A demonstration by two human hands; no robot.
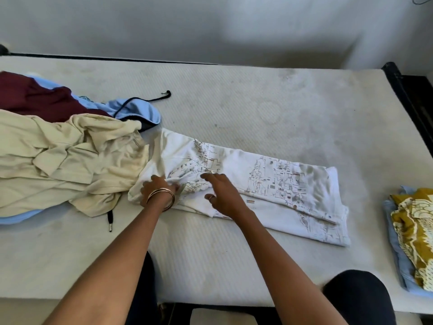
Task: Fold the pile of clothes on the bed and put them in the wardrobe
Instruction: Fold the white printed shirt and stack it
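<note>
Fingers of left hand [156,189] apparently grip white shirt [276,184]; right hand [222,195] relaxed.

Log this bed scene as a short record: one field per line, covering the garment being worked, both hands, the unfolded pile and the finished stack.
garment in work: white printed shirt, laid flat mid-bed, partly folded
left hand: on the shirt's left end, fingers bunching the cloth; bangles on the wrist
right hand: fingers extended over the shirt's middle, gripping nothing
unfolded pile: cream garment, maroon garment, light blue hoodie, at the left
folded stack: yellow patterned cloth on blue, at the right edge
surface: bare mattress
</note>
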